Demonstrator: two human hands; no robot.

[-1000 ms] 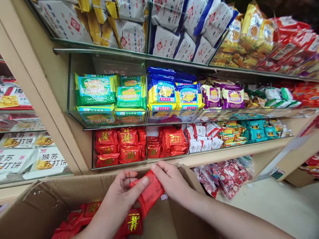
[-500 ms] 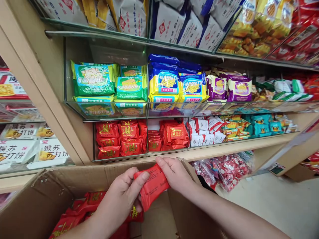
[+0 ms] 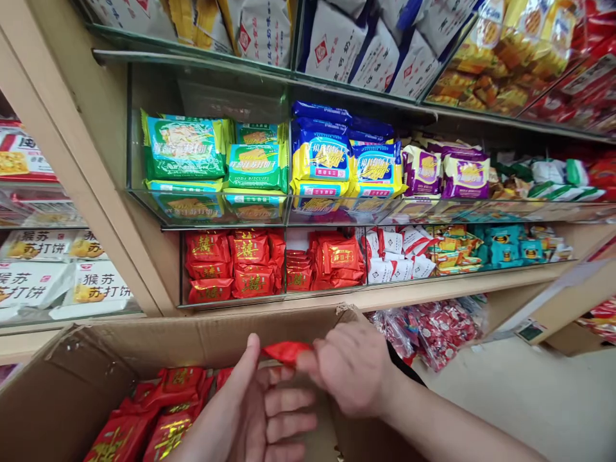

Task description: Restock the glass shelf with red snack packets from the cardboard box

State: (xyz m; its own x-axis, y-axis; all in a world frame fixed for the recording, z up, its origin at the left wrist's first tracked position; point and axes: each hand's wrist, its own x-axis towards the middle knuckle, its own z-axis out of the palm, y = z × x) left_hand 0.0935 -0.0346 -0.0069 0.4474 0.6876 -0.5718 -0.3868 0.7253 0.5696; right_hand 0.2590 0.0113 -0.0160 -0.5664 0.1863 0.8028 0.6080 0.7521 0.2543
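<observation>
My right hand [image 3: 353, 367] is closed around one end of a small red snack packet [image 3: 287, 351], which I see nearly edge-on. Below and left of it, my left hand [image 3: 262, 410] is open, palm up with fingers spread; its thumb and index finger are close to the packet's free end, and I cannot tell if they touch it. Both hands are over an open cardboard box [image 3: 192, 337]. Inside the box, at the left, lie several red packets [image 3: 125, 430] with gold characters, partly hidden by my left forearm.
Ahead, a low shelf bin holds similar red packets [image 3: 250, 260]. Above it stand green soda biscuit packs [image 3: 185, 147] and blue-yellow packs [image 3: 322, 154] behind a clear front edge. White packs [image 3: 33, 282] sit on the left shelf. Bagged red goods [image 3: 443, 330] lie on the floor to the right.
The left hand has let go of the packet and spread its fingers. The right hand has turned the packet from face-on to nearly edge-on. The view has shifted slightly.
</observation>
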